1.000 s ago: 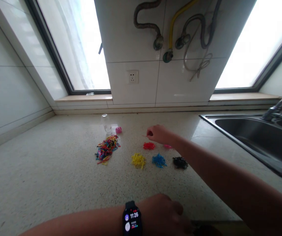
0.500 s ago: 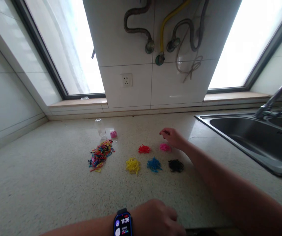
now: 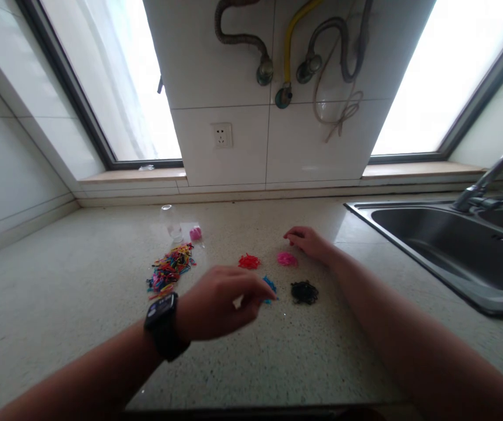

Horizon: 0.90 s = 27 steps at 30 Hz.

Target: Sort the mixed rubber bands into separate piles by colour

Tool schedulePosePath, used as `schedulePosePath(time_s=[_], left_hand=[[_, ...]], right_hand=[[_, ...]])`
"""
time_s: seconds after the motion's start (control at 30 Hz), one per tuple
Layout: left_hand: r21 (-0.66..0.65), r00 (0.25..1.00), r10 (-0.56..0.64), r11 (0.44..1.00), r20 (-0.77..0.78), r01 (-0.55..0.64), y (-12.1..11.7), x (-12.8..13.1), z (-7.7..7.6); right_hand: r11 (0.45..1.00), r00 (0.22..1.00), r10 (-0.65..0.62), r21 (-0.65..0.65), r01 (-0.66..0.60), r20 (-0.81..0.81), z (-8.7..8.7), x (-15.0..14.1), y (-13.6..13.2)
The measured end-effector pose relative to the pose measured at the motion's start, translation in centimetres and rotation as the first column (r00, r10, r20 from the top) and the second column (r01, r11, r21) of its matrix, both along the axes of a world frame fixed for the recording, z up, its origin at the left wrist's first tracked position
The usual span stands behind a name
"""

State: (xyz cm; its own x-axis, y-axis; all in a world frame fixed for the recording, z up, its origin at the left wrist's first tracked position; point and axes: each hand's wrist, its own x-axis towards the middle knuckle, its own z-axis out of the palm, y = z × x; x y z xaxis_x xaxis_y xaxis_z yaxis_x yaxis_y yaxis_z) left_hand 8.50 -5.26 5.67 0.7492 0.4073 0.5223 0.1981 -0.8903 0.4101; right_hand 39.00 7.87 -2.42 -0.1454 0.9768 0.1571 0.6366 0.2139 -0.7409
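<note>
My left hand (image 3: 220, 301), a dark watch (image 3: 164, 321) on its wrist, hovers over the middle of the counter. Its thumb and index finger come together near the blue rubber bands (image 3: 269, 287), partly covering them; anything pinched is too small to make out. Behind the pink pile (image 3: 287, 259), my right hand (image 3: 306, 241) rests low with fingers curled together, their contents hidden. Red rubber bands (image 3: 249, 261) and black ones (image 3: 305, 292) lie in separate small heaps. A mixed-colour heap (image 3: 171, 270) is to the left. The yellow pile is hidden by my left hand.
A clear jar (image 3: 171, 223) stands behind the mixed heap, beside a pink cap (image 3: 195, 234). At the right, a steel sink (image 3: 365, 222) with a faucet (image 3: 475, 190) is set into the speckled counter (image 3: 80, 280). A tiled wall with pipes rises behind.
My left hand has risen from the counter's front edge and moved forward over the yellow and blue piles. My right hand stays beside the pink pile. The view has shifted slightly.
</note>
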Motion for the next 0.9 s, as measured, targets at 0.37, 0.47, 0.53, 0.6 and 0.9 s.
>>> schedulePosePath(time_s=[0.37, 0.47, 0.53, 0.6, 0.9], left_hand=[[0.138, 0.658, 0.734, 0.679, -0.168, -0.721, 13.5, -12.3, -3.5], [0.155, 0.61, 0.751, 0.654, -0.254, -0.741, 14.3, -13.7, -4.6], [0.169, 0.575, 0.757, 0.639, -0.31, -0.751, 14.4, -14.1, -5.2], [0.184, 0.543, 0.763, 0.625, -0.35, -0.759, 14.4, -14.3, -5.5], [0.232, 0.473, 0.778, 0.592, -0.413, -0.771, 14.0, -13.5, -5.9]], right_hand=[[1.0, 1.0, 0.012, -0.015, -0.012, 0.022, 0.1, 0.0, 0.0], [1.0, 1.0, 0.006, -0.016, -0.006, 0.027, 0.2, -0.1, 0.0], [1.0, 1.0, 0.003, -0.024, -0.002, 0.029, 0.1, -0.1, 0.1], [0.999, 1.0, 0.006, -0.032, -0.005, 0.03, 0.1, 0.0, 0.1], [0.999, 0.999, 0.035, -0.002, -0.035, 0.041, -0.3, 0.2, 0.4]])
